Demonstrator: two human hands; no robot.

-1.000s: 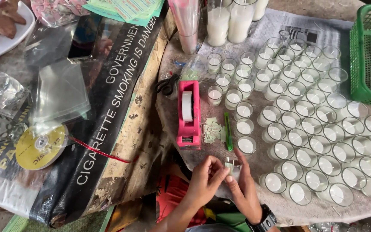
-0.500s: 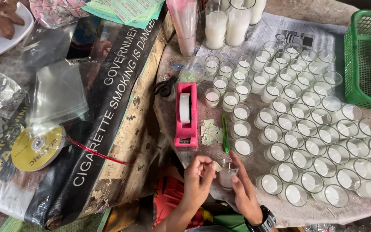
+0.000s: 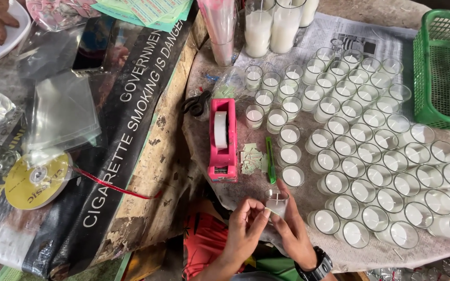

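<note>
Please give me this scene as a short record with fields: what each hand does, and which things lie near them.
left hand: touches the small glass candle from its left side
right hand: holds the same candle from the right, wears a black watch
in front of the hands: pink tape dispenser, pile of small paper pieces, green cutter
to the right: many glass candles in rows, green basket
far left: yellow ribbon spool

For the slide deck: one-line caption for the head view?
Both hands, left and right, hold a small glass candle beside rows of candles and a pink tape dispenser.
</note>
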